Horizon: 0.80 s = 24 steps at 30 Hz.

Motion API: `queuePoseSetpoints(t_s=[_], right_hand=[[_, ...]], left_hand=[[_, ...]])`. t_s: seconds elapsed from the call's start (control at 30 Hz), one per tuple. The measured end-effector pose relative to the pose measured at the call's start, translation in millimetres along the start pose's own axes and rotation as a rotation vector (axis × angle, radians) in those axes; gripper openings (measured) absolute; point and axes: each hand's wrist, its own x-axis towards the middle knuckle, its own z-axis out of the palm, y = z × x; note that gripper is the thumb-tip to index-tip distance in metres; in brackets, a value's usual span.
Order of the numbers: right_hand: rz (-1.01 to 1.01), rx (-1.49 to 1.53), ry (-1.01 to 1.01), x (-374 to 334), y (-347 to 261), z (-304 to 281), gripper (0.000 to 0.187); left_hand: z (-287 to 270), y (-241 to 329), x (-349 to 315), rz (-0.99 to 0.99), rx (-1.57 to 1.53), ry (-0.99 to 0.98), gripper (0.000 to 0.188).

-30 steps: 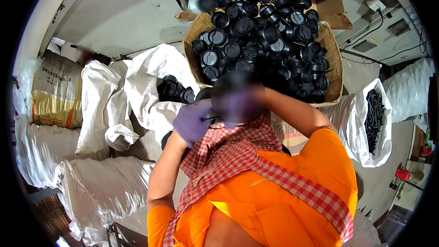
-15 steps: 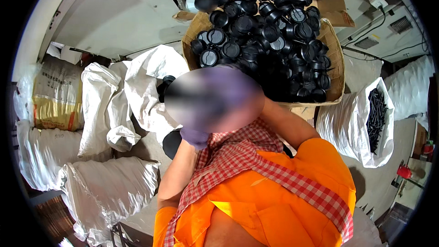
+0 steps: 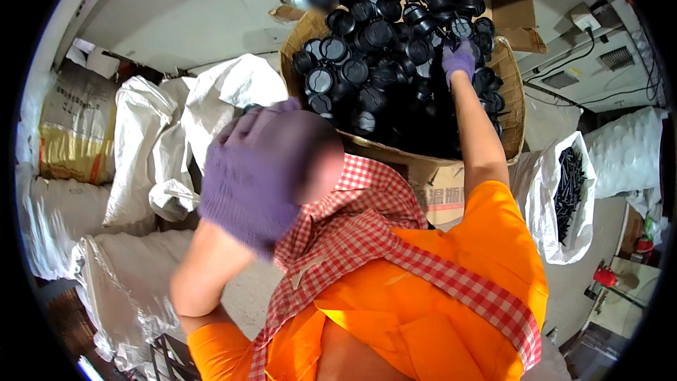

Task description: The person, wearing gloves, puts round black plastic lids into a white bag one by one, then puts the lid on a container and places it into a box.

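My left hand [image 3: 247, 173], in a purple knitted glove, is raised large in front of my chest. Its fingers are curled round something dark, but a blurred patch hides what it is. My right hand [image 3: 460, 62], also in a purple glove, reaches to the far right part of a cardboard box [image 3: 515, 99]. The fingers stretch down among the black round lids [image 3: 379, 34] heaped there and touch them; the fingertips are partly hidden. Several lids show a greyish disc face.
White woven sacks [image 3: 144, 148] stand and lie on the left, beside a printed yellow-and-grey sack [image 3: 77, 123]. At right an open white sack [image 3: 546, 190] holds black rod-like pieces [image 3: 568, 194]. Cables [image 3: 589, 49] run along the pale cabinet [image 3: 613, 74] at the far right.
My hands were together in front of my chest and have parted. The right hand has gone out to the far right into the box; the left has moved left and come nearer.
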Motion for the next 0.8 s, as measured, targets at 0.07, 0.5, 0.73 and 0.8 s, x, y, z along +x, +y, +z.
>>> queuePoseSetpoints(t_s=[0.07,0.5,0.73,0.8], right_hand=[[0.147,0.013,-0.261,30.6,29.8,10.6,0.048],[-0.039,0.041,-0.256,42.1,68.5,62.5,0.054],[-0.021,-0.123,-0.3,13.4,37.1,26.4,0.058],[-0.001,-0.186,-0.284,12.9,33.4,27.1,0.06]], left_hand=[[-36.0,34.2,14.0,0.043,0.032,-0.159,0.025],[-69.6,79.6,-0.2,0.288,-0.012,-0.173,0.024],[-68.9,81.1,-3.5,0.311,-0.026,-0.172,0.023],[-69.7,81.6,-4.5,0.315,-0.037,-0.168,0.022]])
